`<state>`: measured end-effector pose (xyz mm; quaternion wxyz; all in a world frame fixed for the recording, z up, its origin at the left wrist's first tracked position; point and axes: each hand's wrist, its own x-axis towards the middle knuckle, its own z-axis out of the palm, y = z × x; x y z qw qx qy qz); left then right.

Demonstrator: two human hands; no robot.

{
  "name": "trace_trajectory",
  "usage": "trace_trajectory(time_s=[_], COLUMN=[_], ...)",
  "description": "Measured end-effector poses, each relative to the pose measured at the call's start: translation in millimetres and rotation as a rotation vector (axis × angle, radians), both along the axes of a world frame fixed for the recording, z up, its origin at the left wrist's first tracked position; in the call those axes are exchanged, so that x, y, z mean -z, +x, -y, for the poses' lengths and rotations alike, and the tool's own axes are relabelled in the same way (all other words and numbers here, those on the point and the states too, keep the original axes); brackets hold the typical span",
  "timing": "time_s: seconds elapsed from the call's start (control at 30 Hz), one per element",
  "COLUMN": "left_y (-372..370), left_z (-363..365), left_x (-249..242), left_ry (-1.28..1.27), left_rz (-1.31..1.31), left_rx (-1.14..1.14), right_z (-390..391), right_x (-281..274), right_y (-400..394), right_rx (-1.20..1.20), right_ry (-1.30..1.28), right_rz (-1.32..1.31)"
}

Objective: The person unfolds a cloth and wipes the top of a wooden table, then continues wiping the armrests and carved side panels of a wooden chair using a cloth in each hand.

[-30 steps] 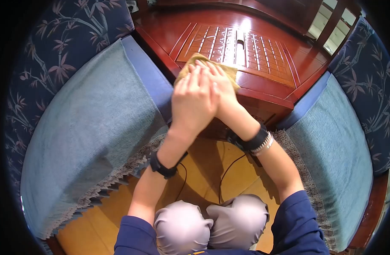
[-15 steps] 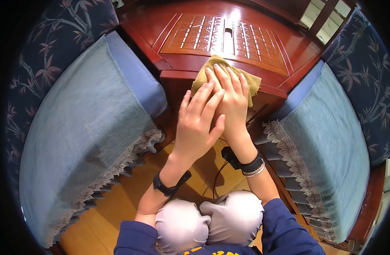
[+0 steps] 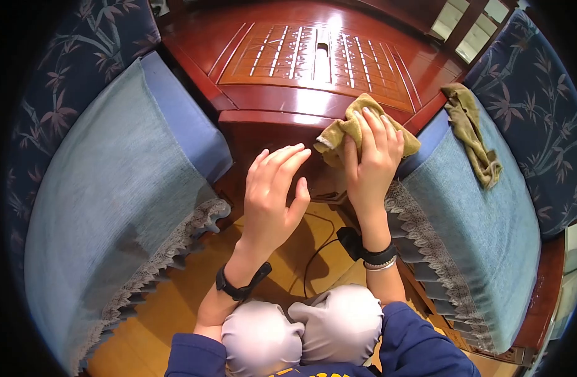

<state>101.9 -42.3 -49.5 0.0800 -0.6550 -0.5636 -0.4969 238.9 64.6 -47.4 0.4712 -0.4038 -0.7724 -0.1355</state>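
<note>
My right hand (image 3: 374, 160) presses an olive-yellow cloth (image 3: 343, 130) against the front right edge of a glossy reddish-brown wooden table (image 3: 276, 99). Its fingers lie over the bunched cloth, with the thumb on the left side. To the left, my left hand (image 3: 271, 196) hovers in front of the table's edge, fingers stretched and thumb apart, holding nothing. A second olive cloth (image 3: 469, 129) lies crumpled along the inner part of the right seat (image 3: 483, 251).
On the left stands another seat (image 3: 119, 207) with a blue cover and lace trim. A slatted inlaid panel (image 3: 257, 53) lies in the tabletop. Between the seats, a dark cable (image 3: 308, 267) runs over the yellowish floor (image 3: 175, 314).
My right hand and the cloth have moved right along the table edge. My left hand has come off my right hand, down and left. A second cloth now shows on the right seat.
</note>
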Motion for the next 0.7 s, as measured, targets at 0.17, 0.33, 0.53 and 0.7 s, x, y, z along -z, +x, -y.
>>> trace_trajectory(time_s=[0.17,0.33,0.53,0.7], left_y=[7,19,-6,-5], left_z=[-7,-8,2,3], left_x=[7,23,23,11], left_ry=[-0.048,0.034,-0.047,-0.086], left_rz=[0.188,0.628,1.001,1.095], left_rx=[0.130,0.151,0.211,0.186], right_z=[7,48,43,-11], right_x=[-14,-23,-76,-121], right_y=[4,-30,30,127], right_rx=[-0.283,-0.846,-0.725,-0.174], right_ry=[-0.141,-0.496,-0.481,-0.652], right_rz=[-0.092,-0.181,0.213,0.585])
